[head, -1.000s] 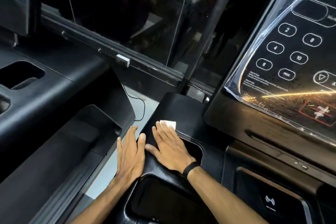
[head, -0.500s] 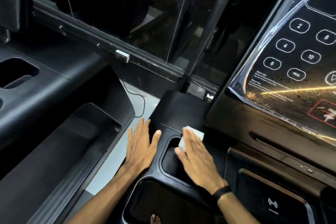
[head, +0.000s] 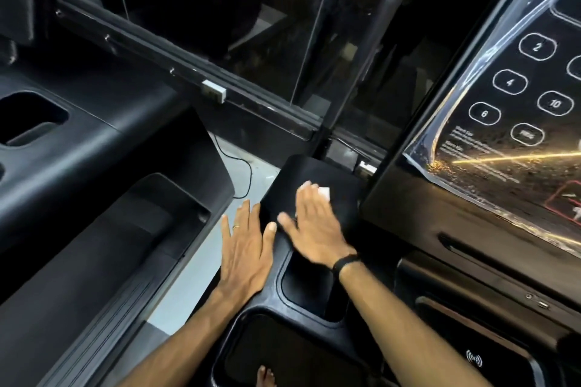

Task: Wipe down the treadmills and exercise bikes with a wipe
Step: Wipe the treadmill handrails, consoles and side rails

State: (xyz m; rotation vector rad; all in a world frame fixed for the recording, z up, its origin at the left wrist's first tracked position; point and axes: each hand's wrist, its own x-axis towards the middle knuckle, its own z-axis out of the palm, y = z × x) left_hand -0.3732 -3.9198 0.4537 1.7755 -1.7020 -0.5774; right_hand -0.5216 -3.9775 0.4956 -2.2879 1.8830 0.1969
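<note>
Presently: right hand [head: 314,229], motion-blurred, flat on black treadmill console wing [head: 317,176]; fingers straight, close together, pressing white wipe [head: 324,192] against wing's top surface; only wipe corner visible past fingertips. Black wristband [head: 345,264] on right wrist. Left hand [head: 245,251] palm-down on wing's left edge, fingers straight, slightly spread, ring [head: 235,226] on one finger, holding nothing. Cup recess [head: 308,289] just behind right hand. Film-covered keypad panel [head: 515,122] at right. Neighbouring treadmill [head: 94,198] at left.

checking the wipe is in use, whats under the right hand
A white wipe lies under the flat right hand, on the matte black treadmill side panel. Only a corner shows past the fingertips; the rest is covered.
</note>
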